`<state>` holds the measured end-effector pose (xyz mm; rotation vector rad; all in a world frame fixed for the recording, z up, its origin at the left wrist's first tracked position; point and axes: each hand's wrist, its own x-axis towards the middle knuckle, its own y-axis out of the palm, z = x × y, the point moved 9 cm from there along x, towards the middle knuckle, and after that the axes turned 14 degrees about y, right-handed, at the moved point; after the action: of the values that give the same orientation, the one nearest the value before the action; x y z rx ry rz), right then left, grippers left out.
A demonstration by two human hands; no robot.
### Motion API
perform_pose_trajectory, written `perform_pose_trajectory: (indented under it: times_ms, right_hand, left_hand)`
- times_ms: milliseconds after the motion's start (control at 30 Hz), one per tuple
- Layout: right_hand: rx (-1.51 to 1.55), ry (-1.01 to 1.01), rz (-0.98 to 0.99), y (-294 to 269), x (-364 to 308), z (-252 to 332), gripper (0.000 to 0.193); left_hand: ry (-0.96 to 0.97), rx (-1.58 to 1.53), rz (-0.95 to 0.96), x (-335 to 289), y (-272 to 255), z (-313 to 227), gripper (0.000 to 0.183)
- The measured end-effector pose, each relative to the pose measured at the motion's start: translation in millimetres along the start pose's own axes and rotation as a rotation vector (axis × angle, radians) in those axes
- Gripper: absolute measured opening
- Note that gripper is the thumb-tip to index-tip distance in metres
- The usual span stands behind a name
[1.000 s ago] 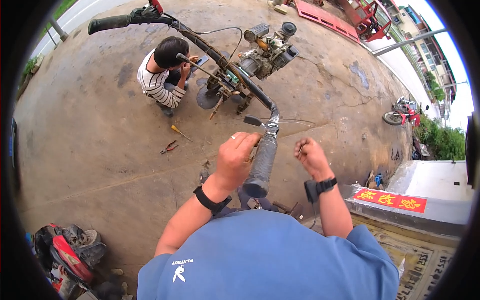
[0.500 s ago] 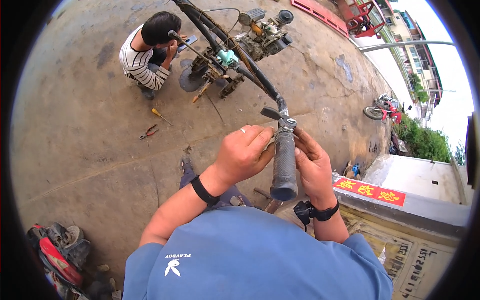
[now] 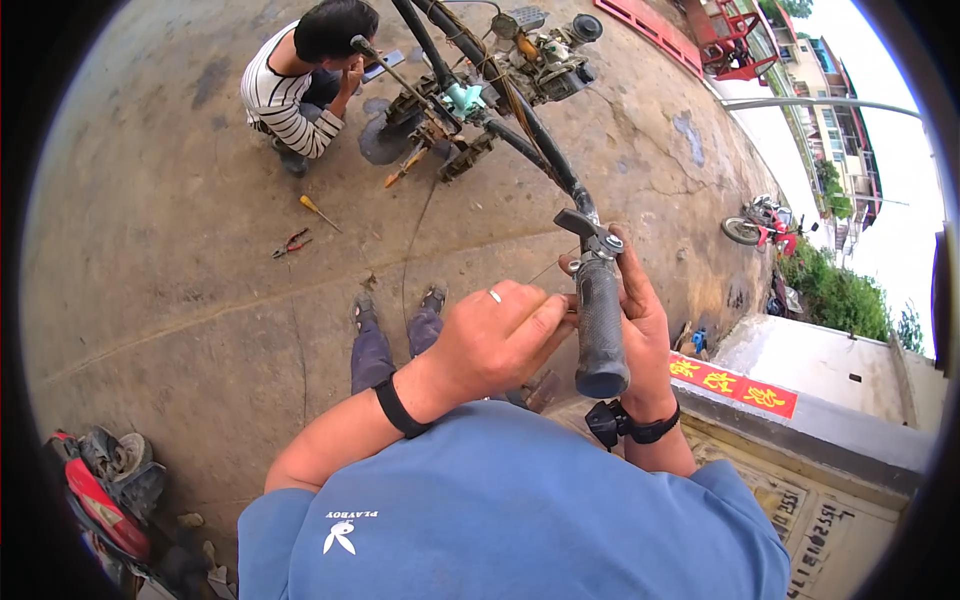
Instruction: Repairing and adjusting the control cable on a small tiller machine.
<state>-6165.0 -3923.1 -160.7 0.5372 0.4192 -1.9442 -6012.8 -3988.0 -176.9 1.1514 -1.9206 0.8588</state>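
Note:
A black ribbed handlebar grip points toward me, at the end of a long dark handlebar tube. Just beyond the grip sits a clamp with a black lever and a bolt. My right hand is wrapped round the grip from the right, its fingers partly hidden behind it. On the grip's left side, my left hand has its fingers pinched together close under the clamp; what they hold is hidden. A thin cable hangs in the space left of the handlebar.
A machine with an engine stands ahead, and a person in a striped top squats beside it holding a phone. On the concrete lie pliers and a yellow-handled screwdriver. Motorcycles stand at right and lower left.
My left hand has drawn back a little from the clamp toward me. The grip sits farther right in view, and my right fingers have shifted round it. Both my feet show now.

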Motion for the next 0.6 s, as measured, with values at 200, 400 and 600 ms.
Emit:
perform_pose_trajectory:
  times_ms: [200, 400, 600]
  right_hand:
    - [0.009, -0.031, 0.029, 3.4, 5.2, -2.7, 0.072]
    - [0.032, -0.035, 0.03, 2.1, 3.5, -2.1, 0.073]
    - [0.138, 0.007, 0.062, 1.9, 7.3, -5.4, 0.075]
  left_hand:
    - [0.048, 0.032, 0.058, 2.8, 25.4, -5.6, 0.035]
    - [0.092, 0.013, 0.074, 7.6, 28.1, -8.3, 0.025]
    - [-0.438, -0.333, -0.174, -25.8, 2.4, 29.4, 0.022]
